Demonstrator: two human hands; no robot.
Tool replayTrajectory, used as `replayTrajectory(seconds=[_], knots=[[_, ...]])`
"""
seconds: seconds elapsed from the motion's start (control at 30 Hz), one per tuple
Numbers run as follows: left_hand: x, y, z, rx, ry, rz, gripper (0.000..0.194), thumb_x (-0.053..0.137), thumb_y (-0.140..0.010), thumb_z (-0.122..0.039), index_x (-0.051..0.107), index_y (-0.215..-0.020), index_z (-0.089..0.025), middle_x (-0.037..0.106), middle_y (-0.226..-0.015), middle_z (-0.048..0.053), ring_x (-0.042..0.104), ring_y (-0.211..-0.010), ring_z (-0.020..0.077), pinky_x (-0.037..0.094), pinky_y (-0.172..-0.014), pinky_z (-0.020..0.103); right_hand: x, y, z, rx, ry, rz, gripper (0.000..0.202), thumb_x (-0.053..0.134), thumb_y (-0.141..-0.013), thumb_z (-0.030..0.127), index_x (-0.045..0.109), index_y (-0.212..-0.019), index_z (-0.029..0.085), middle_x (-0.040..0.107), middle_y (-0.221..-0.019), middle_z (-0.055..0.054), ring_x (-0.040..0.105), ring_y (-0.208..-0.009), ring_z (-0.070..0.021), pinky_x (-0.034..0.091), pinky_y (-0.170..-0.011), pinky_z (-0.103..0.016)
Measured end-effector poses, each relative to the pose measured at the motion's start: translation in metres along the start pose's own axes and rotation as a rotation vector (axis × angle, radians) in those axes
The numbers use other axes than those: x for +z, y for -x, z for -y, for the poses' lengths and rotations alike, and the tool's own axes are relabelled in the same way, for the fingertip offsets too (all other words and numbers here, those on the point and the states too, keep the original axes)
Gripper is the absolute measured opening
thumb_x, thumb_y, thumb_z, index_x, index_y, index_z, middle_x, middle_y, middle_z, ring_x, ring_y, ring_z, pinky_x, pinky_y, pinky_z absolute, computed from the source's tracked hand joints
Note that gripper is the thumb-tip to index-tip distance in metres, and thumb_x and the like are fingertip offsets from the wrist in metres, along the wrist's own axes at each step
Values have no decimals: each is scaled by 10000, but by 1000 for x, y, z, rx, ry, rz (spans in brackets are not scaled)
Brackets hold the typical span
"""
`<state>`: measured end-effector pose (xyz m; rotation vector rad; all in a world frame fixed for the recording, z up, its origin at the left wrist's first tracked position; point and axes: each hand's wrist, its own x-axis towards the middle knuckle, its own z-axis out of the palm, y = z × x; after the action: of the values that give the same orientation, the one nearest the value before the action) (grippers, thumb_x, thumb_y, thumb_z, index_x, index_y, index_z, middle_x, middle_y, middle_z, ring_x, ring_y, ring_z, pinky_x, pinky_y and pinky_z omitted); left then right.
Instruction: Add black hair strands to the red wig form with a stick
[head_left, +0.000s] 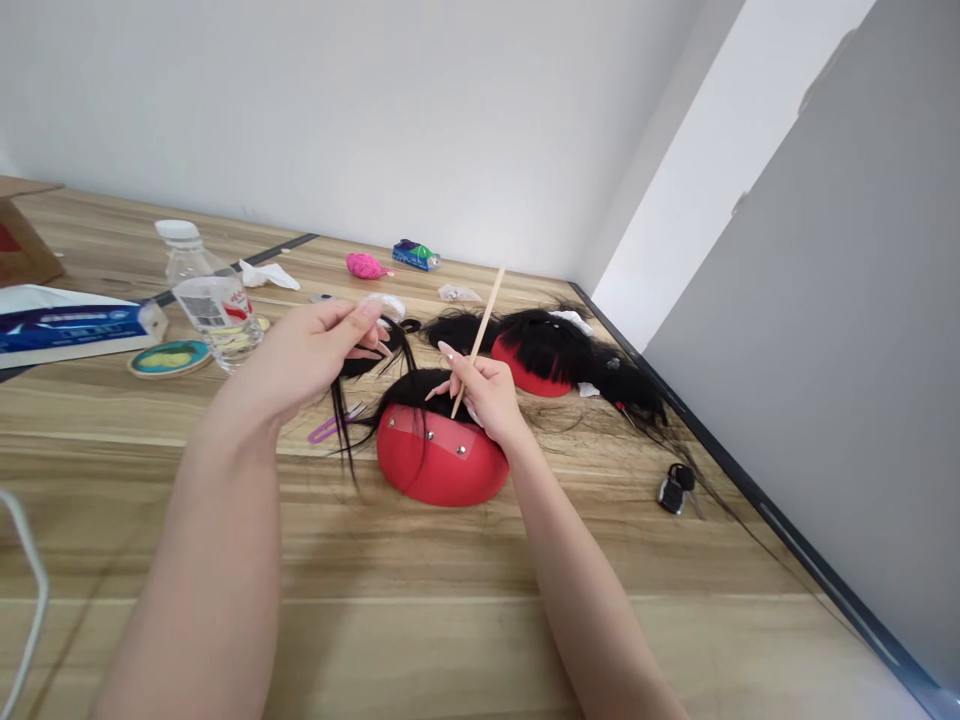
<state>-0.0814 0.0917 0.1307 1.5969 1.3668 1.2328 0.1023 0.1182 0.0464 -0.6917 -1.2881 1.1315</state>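
Note:
A red dome-shaped form [427, 475] stands on the wooden table with black hair [416, 388] over its top. Along its front runs a clear strip [444, 440] held by three shiny pins. My left hand [330, 340], raised to the left of the form, pinches a lock of black hair [401, 340] whose loose strands hang below. Over the form's right side, my right hand [484, 395] grips a thin wooden stick [489, 305], slanted with its lower tip near the hairline. The palm side of the right hand is partly hidden.
Behind stands a second red form [532, 378] with long black hair. Car keys [675, 488] lie to the right. A water bottle [210, 300], a round coaster [171, 358], a blue-and-white box [75, 325] and a purple clip [326, 430] are on the left. Pink yarn [365, 265] sits near the wall.

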Motion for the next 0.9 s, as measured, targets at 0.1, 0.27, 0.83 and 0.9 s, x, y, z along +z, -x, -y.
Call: replayTrajectory(seconds=[0.1, 0.27, 0.83, 0.9], knots=[[-3, -1, 2, -32, -60, 23, 292, 550, -857, -402, 626, -748, -141, 665, -839, 24, 629, -816, 150, 475, -860, 298, 0, 1, 0, 8, 8, 1, 483, 706, -722, 542, 536, -441, 187, 443, -424, 53, 602, -472, -133, 577, -624, -297], [-8, -4, 8, -18, -115, -5, 319, 548, -830, -446, 593, -694, -161, 620, -732, -8, 609, -768, 155, 456, -799, 293, 0, 1, 0, -1, -15, 8, 469, 713, -731, 516, 543, -444, 187, 453, -426, 55, 599, -462, -128, 580, -659, -307], [-17, -1, -7, 0, 495, -52, 293, 520, -731, -143, 357, -489, -169, 421, -572, -39, 402, -496, 46, 394, -518, 186, -1, 1, 0, 19, -10, 4, 476, 714, -719, 540, 541, -450, 187, 448, -431, 52, 609, -479, -133, 573, -611, -290], [-17, 2, -6, -2, 308, 83, 303, 523, -771, -198, 368, -513, -172, 434, -585, -29, 412, -525, 65, 353, -505, 201, -1, 0, -1, 10, -17, 9, 469, 712, -733, 518, 541, -447, 188, 414, -412, 63, 582, -449, -121, 575, -621, -294]])
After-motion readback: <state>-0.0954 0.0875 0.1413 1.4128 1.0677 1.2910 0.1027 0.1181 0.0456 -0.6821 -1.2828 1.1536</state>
